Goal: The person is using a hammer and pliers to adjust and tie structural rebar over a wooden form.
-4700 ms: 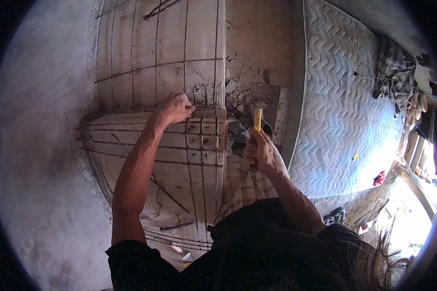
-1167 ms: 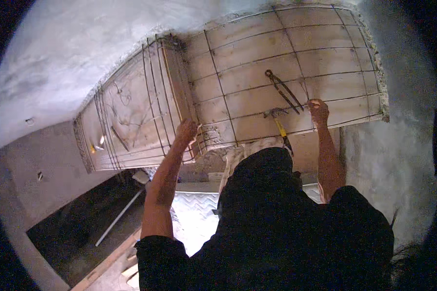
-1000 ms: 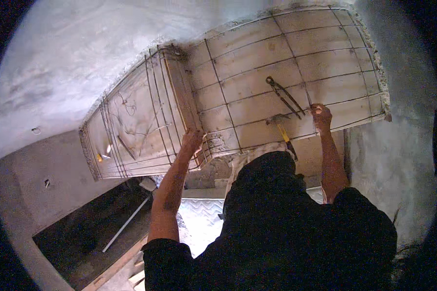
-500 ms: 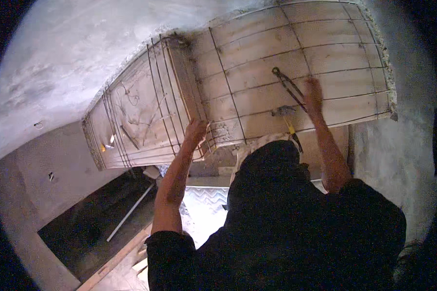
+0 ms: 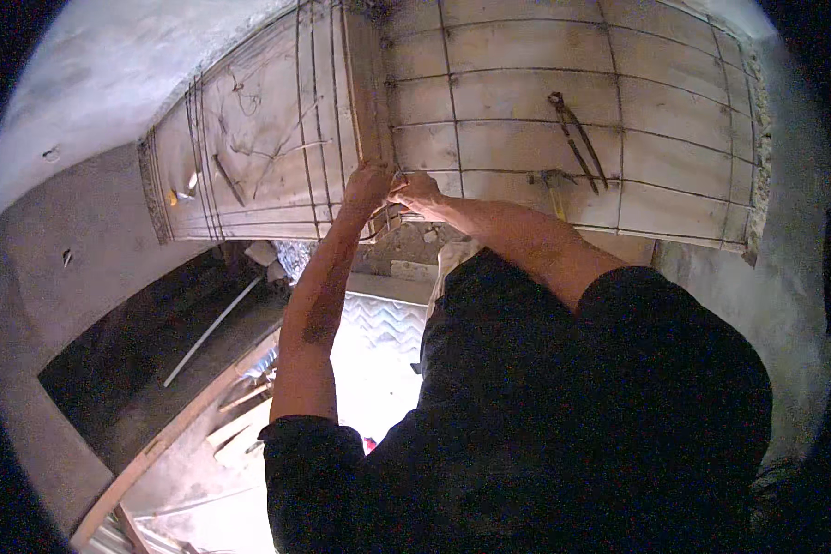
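Rebar (image 5: 452, 78) at upper centre, long axis up-frame, up-right of both hands; right hand (image 5: 418, 195) nearer, left hand (image 5: 367, 187) by step (image 5: 369, 102); fingers curled, can't tell on what

A head-worn, wide fisheye camera looks down along the forearms (image 5: 321, 286) from above and behind the hands (image 5: 419, 196), well back.

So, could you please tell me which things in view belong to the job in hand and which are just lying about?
Seemingly the job's: metal rods near the left hand and right hand, pincers, hammer.
Apparently unrelated: white pole, mattress, wood pieces.
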A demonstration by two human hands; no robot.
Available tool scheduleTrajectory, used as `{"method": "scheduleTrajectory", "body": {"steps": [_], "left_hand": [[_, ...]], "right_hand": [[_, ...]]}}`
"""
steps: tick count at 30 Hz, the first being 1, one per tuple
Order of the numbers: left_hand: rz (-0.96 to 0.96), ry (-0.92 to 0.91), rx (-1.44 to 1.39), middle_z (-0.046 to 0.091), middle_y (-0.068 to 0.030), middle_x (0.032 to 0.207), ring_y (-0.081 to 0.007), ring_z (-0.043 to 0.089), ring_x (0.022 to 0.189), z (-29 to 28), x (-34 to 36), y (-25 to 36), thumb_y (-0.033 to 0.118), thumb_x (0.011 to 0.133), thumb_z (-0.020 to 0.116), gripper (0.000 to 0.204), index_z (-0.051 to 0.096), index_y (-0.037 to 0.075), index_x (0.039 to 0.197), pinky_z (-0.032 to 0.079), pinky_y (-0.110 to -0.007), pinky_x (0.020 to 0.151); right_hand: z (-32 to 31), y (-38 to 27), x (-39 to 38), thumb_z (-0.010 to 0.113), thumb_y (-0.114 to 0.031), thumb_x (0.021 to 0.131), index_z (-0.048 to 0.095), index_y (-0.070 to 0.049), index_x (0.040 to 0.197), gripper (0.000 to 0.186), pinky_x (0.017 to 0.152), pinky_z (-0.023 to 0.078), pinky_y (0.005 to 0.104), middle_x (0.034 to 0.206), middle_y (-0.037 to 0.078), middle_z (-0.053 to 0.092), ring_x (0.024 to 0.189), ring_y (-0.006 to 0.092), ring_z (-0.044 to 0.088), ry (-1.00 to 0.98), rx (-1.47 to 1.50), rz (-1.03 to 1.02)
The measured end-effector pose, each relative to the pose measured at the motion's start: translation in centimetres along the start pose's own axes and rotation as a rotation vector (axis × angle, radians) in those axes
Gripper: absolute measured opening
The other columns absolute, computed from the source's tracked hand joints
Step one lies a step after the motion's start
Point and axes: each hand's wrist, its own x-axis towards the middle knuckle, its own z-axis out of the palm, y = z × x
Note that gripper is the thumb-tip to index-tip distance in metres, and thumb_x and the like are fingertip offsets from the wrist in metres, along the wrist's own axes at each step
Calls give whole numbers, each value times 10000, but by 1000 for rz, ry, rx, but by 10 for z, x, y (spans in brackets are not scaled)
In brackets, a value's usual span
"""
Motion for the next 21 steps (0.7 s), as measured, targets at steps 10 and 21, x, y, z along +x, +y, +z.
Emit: {"method": "scheduleTrajectory", "body": {"steps": [10, 21], "left_hand": [[-87, 43, -106, 610, -98, 856, -253, 566, 938, 20, -18, -4, 270, 764, 576, 192, 609, 108, 860, 379, -385, 908], [-1278, 633, -959, 617, -129, 835, -281, 602, 758, -39, -67, 84, 187, 651, 678, 303, 584, 31, 893, 474, -372, 742]], "right_hand": [[40, -3, -8, 646, -130, 752, 605, -44, 800, 107, 508, 536, 301, 730, 67, 619, 619, 176, 601, 121, 127, -3], [18, 11, 28, 675, -2, 682, 541, 2, 826, 197, 594, 542, 302, 806, 86, 579, 677, 204, 577, 154, -44, 156]]}}
